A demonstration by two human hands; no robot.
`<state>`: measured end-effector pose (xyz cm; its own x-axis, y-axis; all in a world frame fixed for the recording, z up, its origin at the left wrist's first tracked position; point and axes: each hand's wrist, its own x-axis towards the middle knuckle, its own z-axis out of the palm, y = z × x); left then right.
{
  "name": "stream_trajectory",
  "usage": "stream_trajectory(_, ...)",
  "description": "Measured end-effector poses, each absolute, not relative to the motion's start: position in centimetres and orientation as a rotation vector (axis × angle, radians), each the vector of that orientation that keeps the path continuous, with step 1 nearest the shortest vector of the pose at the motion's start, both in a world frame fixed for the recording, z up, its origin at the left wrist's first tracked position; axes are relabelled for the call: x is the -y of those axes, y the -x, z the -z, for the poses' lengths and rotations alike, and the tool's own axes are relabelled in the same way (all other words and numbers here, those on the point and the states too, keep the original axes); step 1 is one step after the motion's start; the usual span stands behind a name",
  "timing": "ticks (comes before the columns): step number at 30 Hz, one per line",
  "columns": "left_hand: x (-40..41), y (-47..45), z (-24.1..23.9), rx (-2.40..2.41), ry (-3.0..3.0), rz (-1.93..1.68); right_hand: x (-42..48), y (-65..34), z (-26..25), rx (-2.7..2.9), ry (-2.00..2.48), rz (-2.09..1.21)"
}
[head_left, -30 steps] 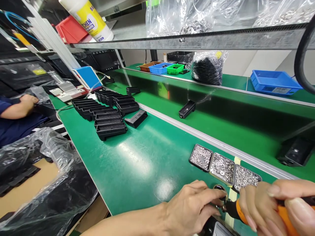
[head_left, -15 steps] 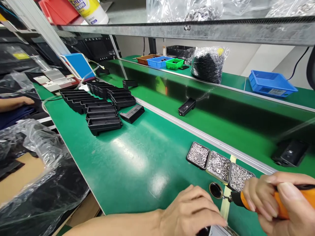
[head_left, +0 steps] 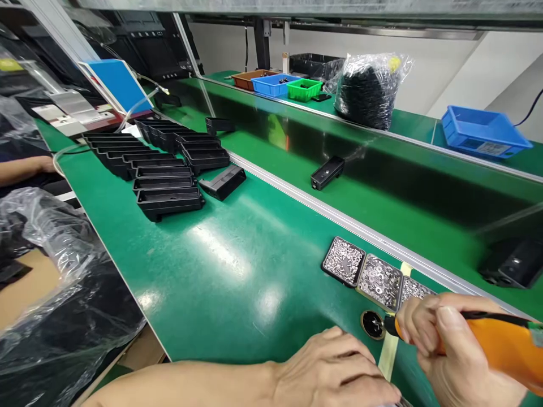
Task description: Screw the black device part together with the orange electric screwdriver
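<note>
Screwdriver (head_left: pixel 487 339) is feeling light and stiff, so I'm gripping its orange handle in my right hand (head_left: pixel 449 345) while my left hand (head_left: pixel 335 373) is resting, fingers loose and empty, beside the magnetic dish (head_left: pixel 373 324).

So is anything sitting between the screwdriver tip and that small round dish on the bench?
Nothing visible. The orange screwdriver in the right hand has its tip right at the edge of the round dish. The left hand rests below it, and the trays of washers lie behind.
</note>
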<state>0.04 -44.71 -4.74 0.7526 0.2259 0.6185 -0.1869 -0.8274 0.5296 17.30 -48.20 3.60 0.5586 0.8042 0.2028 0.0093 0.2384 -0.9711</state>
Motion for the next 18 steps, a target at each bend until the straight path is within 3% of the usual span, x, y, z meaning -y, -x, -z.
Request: stream_trajectory(18, 44.8, 0.1, 4.5, -0.048, -2.338, -0.927, 48.9, -18.5, -2.2, 0.904, 1.216, -0.708)
